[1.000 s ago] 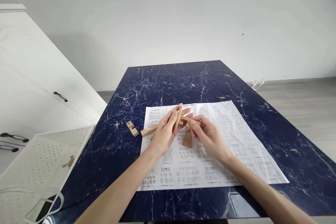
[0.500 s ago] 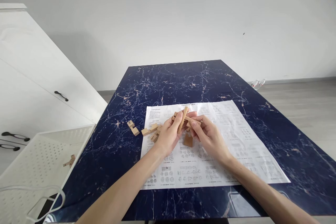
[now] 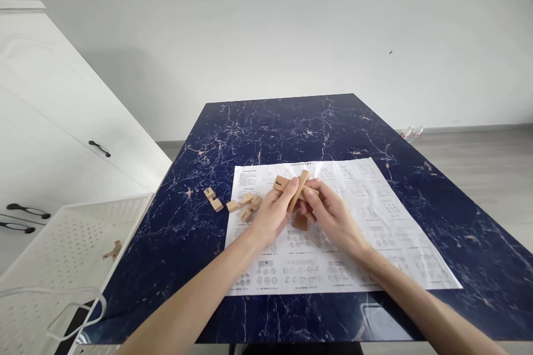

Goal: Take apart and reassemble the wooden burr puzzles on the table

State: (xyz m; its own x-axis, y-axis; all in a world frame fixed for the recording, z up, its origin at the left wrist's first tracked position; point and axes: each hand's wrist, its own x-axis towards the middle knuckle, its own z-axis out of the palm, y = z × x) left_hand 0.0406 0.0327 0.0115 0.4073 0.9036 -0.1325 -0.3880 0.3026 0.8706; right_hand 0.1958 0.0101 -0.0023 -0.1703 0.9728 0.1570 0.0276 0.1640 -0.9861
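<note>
Several wooden puzzle pieces are crossed together between my two hands, above a printed sheet. My left hand is closed on them, its thumb pressed along the near side of an upright stick. One flat end with a dark mark sticks out to the left. From the other side, my right hand pinches a piece pointing right; its fingertips are partly hidden behind the wood. Below the hands, a brown wooden part shows; whether it joins the held pieces I cannot tell.
Loose notched wooden pieces lie at the sheet's left edge, with a piece marked 3 beside them on the dark blue marbled table. To the left stand a white perforated surface holding another wooden piece, a white cable and a white cabinet.
The upright stick has shifted slightly right and leans more to the right. The marked flat end on the left now shows more fully. Both hands keep their hold.
</note>
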